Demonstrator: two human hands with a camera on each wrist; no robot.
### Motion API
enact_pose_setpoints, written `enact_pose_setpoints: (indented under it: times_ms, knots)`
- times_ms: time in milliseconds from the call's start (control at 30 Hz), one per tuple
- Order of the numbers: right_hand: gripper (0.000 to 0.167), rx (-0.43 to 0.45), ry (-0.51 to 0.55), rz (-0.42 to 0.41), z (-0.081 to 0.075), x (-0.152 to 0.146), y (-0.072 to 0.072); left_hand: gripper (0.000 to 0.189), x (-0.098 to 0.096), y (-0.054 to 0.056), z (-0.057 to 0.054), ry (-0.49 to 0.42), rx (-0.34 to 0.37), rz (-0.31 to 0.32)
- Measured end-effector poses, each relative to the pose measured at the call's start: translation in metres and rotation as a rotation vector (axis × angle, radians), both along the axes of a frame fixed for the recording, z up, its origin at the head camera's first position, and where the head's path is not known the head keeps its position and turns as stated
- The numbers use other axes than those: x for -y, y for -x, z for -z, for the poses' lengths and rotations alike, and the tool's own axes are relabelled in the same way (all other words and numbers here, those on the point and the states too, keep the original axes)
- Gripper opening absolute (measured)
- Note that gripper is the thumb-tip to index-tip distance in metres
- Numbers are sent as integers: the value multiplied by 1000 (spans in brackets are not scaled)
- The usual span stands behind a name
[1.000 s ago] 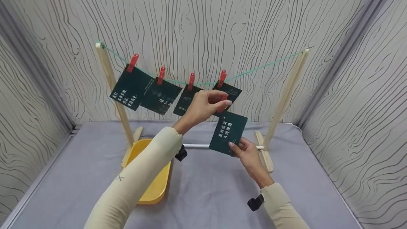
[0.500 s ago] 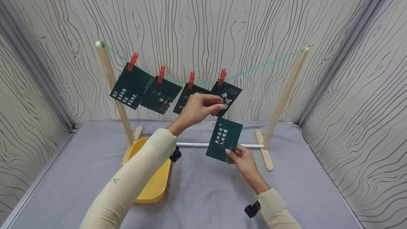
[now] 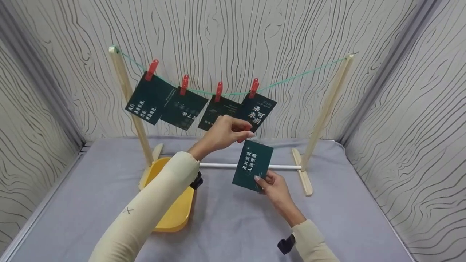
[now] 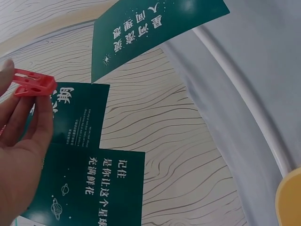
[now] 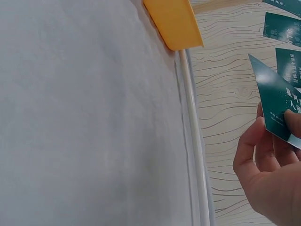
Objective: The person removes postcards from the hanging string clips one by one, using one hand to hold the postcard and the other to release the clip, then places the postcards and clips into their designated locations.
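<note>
My left hand (image 3: 221,134) pinches a red clothespin (image 4: 35,84) between thumb and fingers, in front of the hanging cards. Lower and to the right, my right hand (image 3: 278,187) grips a dark green card (image 3: 252,165) by its lower right corner, thumb on the printed face. The held card's top edge is just below the left hand's clothespin, apart from it in the left wrist view. Behind, several green cards (image 3: 151,98) hang from a green string (image 3: 305,74), each under a red clothespin (image 3: 254,88). The left hand partly covers the third card (image 3: 218,109).
Two wooden posts (image 3: 324,116) carry the string, joined low down by a white rod (image 3: 218,165). A yellow basin (image 3: 178,214) stands at the left under my left forearm. Grey cloth (image 3: 225,233) covers the table, and patterned walls (image 3: 225,36) enclose it.
Both hands have moved down and a little left, with the clothespin and card still held. More of the rightmost hanging card now shows. The hanging cards stay in place.
</note>
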State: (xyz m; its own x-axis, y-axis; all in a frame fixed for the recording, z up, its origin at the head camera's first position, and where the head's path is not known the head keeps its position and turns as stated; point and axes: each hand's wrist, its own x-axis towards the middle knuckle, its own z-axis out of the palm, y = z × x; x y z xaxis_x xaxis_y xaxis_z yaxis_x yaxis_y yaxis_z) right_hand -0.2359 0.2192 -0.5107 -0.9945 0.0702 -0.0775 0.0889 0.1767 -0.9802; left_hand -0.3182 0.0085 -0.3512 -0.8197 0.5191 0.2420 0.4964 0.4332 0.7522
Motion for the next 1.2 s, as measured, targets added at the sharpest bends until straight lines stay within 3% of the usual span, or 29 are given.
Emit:
enact_pose_setpoints:
  times_ms: [600, 867, 1200]
  knots:
    - [40, 39, 25, -100, 12, 15, -4, 23, 15, -1, 12, 97, -1, 23]
    - [38, 48, 17, -99, 15, 21, -6, 23, 25, 2, 21, 191, -63, 39]
    - [34, 83, -15, -89, 19, 26, -10, 20, 43, 5, 28, 236, -39, 28]
